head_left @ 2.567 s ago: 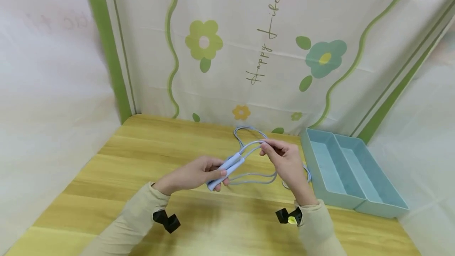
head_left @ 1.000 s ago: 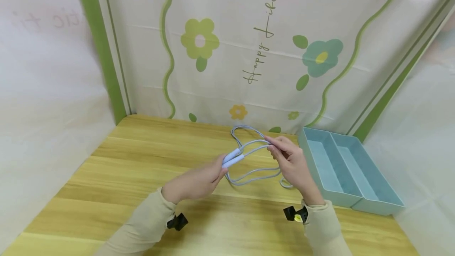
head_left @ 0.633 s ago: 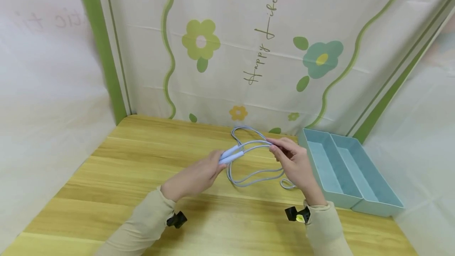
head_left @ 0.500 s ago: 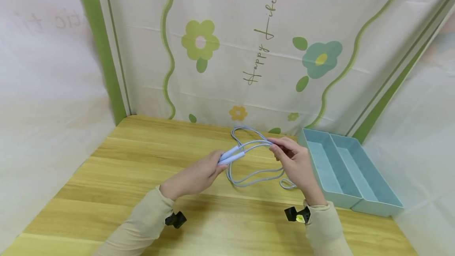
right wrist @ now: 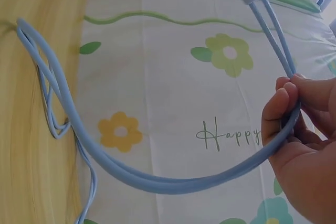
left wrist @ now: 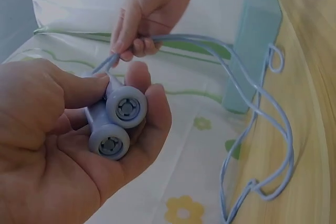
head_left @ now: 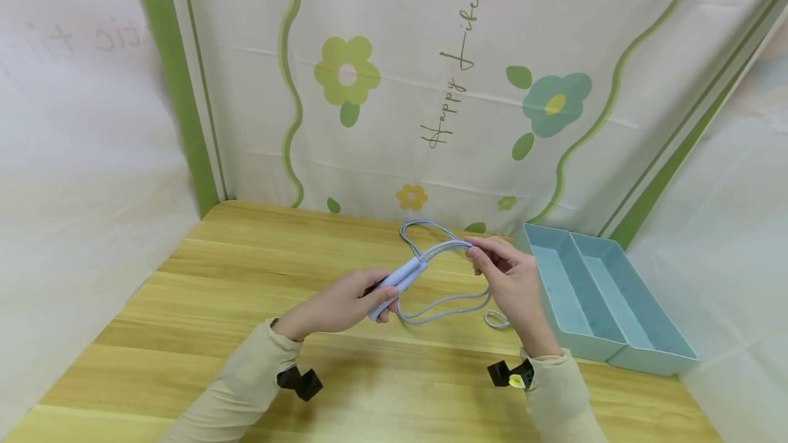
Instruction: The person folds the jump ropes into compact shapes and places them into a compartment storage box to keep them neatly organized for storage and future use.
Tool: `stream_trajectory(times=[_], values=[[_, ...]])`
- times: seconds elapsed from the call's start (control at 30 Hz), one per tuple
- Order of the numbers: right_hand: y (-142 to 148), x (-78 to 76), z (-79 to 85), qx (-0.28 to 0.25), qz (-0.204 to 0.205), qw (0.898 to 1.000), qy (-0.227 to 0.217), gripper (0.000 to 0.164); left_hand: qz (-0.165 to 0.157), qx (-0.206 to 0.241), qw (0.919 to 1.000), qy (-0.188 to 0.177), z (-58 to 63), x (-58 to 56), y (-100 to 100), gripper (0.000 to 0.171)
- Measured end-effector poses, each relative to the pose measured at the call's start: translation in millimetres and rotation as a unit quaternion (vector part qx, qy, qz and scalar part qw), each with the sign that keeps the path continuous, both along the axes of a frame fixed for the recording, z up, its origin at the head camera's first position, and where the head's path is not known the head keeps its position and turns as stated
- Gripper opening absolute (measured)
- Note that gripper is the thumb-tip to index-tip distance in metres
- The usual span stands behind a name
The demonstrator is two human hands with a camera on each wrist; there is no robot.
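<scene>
We see the left hand gripping two light-blue handles at lower centre of the head view, the right hand pinching their cord. Blue-green tray sits lower right.

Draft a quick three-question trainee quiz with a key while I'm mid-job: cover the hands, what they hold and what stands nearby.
1. Which hand grips the two pale-blue cylindrical handles?
A) Left only
B) Right only
C) Neither

2. True or false: the light-teal, plastic-looking rectangular container with two sections stands on the yellowish wood-grain table, toward the person's right.

3. Fill in: the right hand pinches a smooth, thin, doubled pale-blue ______ that runs from the handles.

Key:
1. A; the left hand grips both.
2. True.
3. cord
</scene>
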State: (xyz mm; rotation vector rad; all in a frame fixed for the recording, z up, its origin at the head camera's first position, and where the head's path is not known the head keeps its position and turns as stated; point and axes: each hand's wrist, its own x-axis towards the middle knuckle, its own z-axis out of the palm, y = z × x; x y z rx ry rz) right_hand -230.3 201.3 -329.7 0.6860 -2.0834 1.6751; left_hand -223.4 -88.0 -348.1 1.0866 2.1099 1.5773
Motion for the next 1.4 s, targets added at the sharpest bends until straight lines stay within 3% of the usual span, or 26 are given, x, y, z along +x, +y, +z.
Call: stream_trajectory(times=[0.2,0.47,0.63,0.77,0.93,1.2,1.4], values=[[-3,1.4,-3.1,0.016,0.016,1.0,-0.018,0.02,-0.013,0.091,0.9939,-0.061,6.2,1.5,0,0.026],[-6,-0.6,-7.6,0.038,0.088,0.994,-0.047,0.018,0.039,0.147,0.9876,-0.036,16.0,2.8,-6,0.028],[-8,-2.6,-12.1,0.063,0.092,0.991,-0.07,0.02,0.072,0.206,0.9752,-0.037,23.0,1.2,-13,0.03],[-17,4.3,-6.6,0.078,0.079,0.992,-0.063,0.02,0.076,0.2,0.9767,-0.023,21.6,-0.7,-11,0.029],[-30,7.3,-7.2,0.047,0.074,0.996,-0.032,0.019,0.075,0.175,0.9812,-0.03,10.6,-2.5,1,0.026],[-41,8.4,-18.7,-0.012,0.063,0.998,-0.026,0.019,0.09,0.185,0.9773,-0.05,1.2,1.9,15,0.035],[-58,19.7,-17.0,-0.013,0.045,0.999,-0.018,0.017,0.096,0.208,0.9706,-0.075,-2.9,5.4,23,0.035]])
